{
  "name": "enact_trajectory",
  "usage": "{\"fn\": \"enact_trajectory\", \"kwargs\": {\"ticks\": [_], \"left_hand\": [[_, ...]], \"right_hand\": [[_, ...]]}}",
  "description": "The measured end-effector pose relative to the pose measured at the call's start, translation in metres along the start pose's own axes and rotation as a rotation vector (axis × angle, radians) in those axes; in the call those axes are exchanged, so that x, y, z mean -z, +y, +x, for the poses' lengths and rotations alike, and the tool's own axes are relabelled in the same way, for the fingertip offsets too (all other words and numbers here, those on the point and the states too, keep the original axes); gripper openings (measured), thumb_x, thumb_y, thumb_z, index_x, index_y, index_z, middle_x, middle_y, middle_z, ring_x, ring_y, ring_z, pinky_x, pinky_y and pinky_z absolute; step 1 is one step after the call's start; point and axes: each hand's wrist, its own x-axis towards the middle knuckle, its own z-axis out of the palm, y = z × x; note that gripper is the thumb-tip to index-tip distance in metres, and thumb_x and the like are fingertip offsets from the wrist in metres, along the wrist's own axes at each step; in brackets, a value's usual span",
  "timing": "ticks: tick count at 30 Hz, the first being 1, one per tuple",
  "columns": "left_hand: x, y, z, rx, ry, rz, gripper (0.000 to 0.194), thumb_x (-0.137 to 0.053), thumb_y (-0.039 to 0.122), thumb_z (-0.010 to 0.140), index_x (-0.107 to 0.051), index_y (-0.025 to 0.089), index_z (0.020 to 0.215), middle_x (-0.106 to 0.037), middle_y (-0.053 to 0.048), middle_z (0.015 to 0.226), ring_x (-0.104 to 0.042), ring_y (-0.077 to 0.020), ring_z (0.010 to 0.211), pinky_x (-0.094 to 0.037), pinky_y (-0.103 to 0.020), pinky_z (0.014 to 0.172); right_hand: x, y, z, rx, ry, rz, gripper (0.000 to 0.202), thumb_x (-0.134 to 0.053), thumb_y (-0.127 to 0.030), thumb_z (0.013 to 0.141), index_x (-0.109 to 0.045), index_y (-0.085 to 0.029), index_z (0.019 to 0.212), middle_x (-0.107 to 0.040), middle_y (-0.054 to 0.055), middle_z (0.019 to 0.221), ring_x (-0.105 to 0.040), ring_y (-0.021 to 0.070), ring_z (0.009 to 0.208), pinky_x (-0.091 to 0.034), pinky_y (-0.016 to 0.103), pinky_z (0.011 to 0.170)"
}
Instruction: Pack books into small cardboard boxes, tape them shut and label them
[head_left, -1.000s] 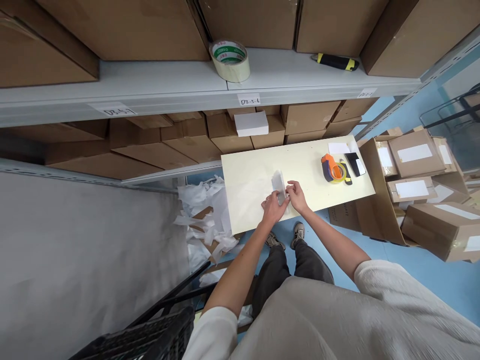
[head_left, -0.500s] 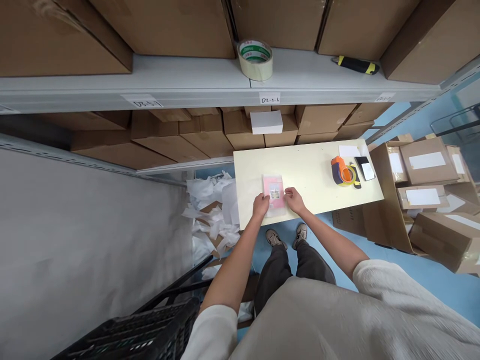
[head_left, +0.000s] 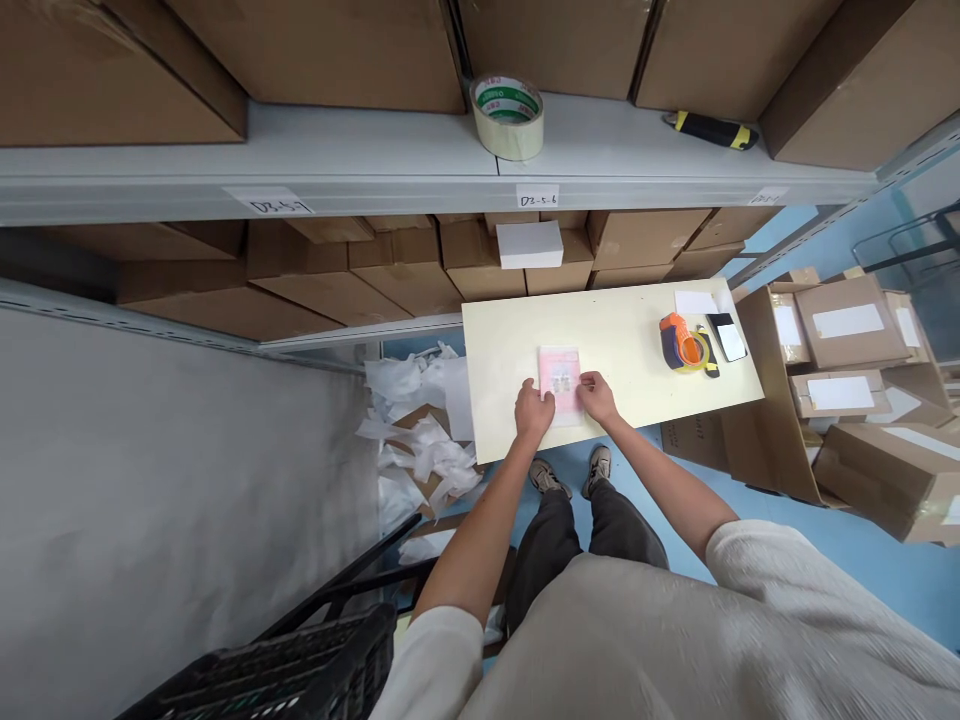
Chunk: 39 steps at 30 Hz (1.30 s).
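Note:
A flat pink packet (head_left: 561, 372) with a small picture on its front lies near the front edge of the cream table (head_left: 630, 345), left of the middle. A clear edge shows along its lower end. My left hand (head_left: 534, 410) holds its left side, the thumb resting on the front. At its right side, my right hand (head_left: 596, 396) has thumb and fingers closed on the edge.
An orange tape dispenser (head_left: 679, 342), a phone (head_left: 727, 337) and white paper (head_left: 695, 302) sit at the table's right end. Boxes fill a large carton (head_left: 772, 440) at right. Shelves with a tape roll (head_left: 508, 135) and cutter (head_left: 712, 130) stand ahead. A black crate (head_left: 330, 665) is lower left.
Both hands and the pink packet have moved slightly right along the table. My left hand now reaches further over the packet's lower left, and the view has shifted a little.

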Motion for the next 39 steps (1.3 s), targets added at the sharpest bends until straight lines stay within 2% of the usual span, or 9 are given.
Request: {"fn": "enact_trajectory", "kwargs": {"ticks": [7, 10, 13, 16, 21, 26, 29, 34, 39], "left_hand": [[-0.019, 0.024, -0.005, -0.165, -0.226, -0.211, 0.045, -0.061, 0.020, 0.093, -0.068, 0.017, 0.137, -0.067, -0.015, 0.146, -0.074, -0.0233, 0.116, -0.059, -0.038, 0.106], [-0.019, 0.031, -0.007, -0.223, -0.274, -0.225, 0.040, -0.060, 0.017, 0.093, -0.072, 0.019, 0.131, -0.070, -0.013, 0.140, -0.072, -0.0240, 0.122, -0.057, -0.041, 0.112], [-0.010, 0.033, -0.007, -0.196, -0.154, -0.212, 0.029, -0.056, 0.024, 0.099, -0.074, 0.021, 0.122, -0.074, -0.012, 0.130, -0.070, -0.0255, 0.123, -0.053, -0.044, 0.116], [0.005, 0.028, -0.006, -0.057, -0.038, -0.306, 0.032, -0.044, 0.036, 0.108, -0.068, 0.023, 0.124, -0.076, -0.009, 0.124, -0.073, -0.0221, 0.111, -0.058, -0.039, 0.104], [0.027, 0.008, -0.003, 0.033, 0.018, -0.318, 0.033, -0.041, 0.044, 0.109, -0.066, 0.024, 0.116, -0.076, -0.008, 0.112, -0.073, -0.0234, 0.105, -0.057, -0.037, 0.097], [0.023, -0.008, 0.001, -0.008, 0.064, -0.033, 0.024, -0.053, 0.035, 0.100, -0.071, 0.023, 0.113, -0.071, -0.013, 0.114, -0.066, -0.0312, 0.119, -0.049, -0.047, 0.112], [0.013, -0.009, 0.000, -0.046, 0.035, 0.049, 0.029, -0.056, 0.030, 0.097, -0.068, 0.023, 0.122, -0.069, -0.012, 0.112, -0.065, -0.0313, 0.116, -0.050, -0.046, 0.109], [-0.007, 0.002, -0.005, -0.150, -0.031, 0.097, 0.053, -0.064, 0.024, 0.089, -0.056, 0.022, 0.141, -0.068, -0.012, 0.117, -0.064, -0.0332, 0.119, -0.052, -0.048, 0.106], [-0.024, 0.015, -0.004, -0.179, -0.021, 0.186, 0.068, -0.063, 0.019, 0.085, -0.051, 0.021, 0.152, -0.064, -0.016, 0.126, -0.060, -0.0379, 0.127, -0.049, -0.054, 0.111]], "right_hand": [[0.044, -0.016, 0.008, -0.073, 0.207, -0.009, 0.020, -0.057, -0.036, 0.082, -0.059, -0.026, 0.100, -0.071, 0.003, 0.093, -0.068, 0.0245, 0.091, -0.056, 0.040, 0.091], [0.045, -0.030, 0.005, -0.011, 0.227, 0.055, 0.021, -0.055, -0.041, 0.089, -0.059, -0.026, 0.102, -0.071, 0.003, 0.091, -0.067, 0.0238, 0.087, -0.056, 0.038, 0.086], [0.033, -0.041, -0.001, 0.069, 0.097, 0.184, 0.025, -0.051, -0.045, 0.094, -0.060, -0.026, 0.106, -0.070, 0.001, 0.088, -0.069, 0.0212, 0.082, -0.057, 0.036, 0.082], [0.020, -0.042, -0.003, 0.087, -0.021, 0.252, 0.025, -0.052, -0.043, 0.093, -0.061, -0.026, 0.109, -0.073, 0.001, 0.094, -0.071, 0.0195, 0.083, -0.057, 0.036, 0.086], [0.010, -0.022, -0.001, 0.030, -0.038, 0.172, 0.021, -0.057, -0.036, 0.084, -0.063, -0.026, 0.100, -0.074, 0.002, 0.094, -0.071, 0.0217, 0.091, -0.057, 0.041, 0.097], [0.006, -0.006, -0.002, 0.012, -0.055, 0.100, 0.022, -0.058, -0.037, 0.081, -0.064, -0.026, 0.099, -0.074, 0.001, 0.097, -0.070, 0.0218, 0.093, -0.057, 0.042, 0.098], [0.009, -0.003, -0.003, 0.024, -0.055, 0.087, 0.022, -0.058, -0.035, 0.080, -0.065, -0.026, 0.098, -0.075, 0.002, 0.100, -0.070, 0.0219, 0.095, -0.057, 0.042, 0.099], [0.034, -0.005, -0.004, 0.040, -0.058, 0.083, 0.024, -0.058, -0.035, 0.081, -0.066, -0.025, 0.101, -0.075, 0.005, 0.106, -0.071, 0.0235, 0.098, -0.057, 0.043, 0.099], [0.095, -0.004, -0.004, 0.123, -0.007, 0.077, 0.027, -0.058, -0.039, 0.084, -0.070, -0.024, 0.102, -0.076, 0.007, 0.113, -0.070, 0.0249, 0.100, -0.056, 0.044, 0.100]]}}
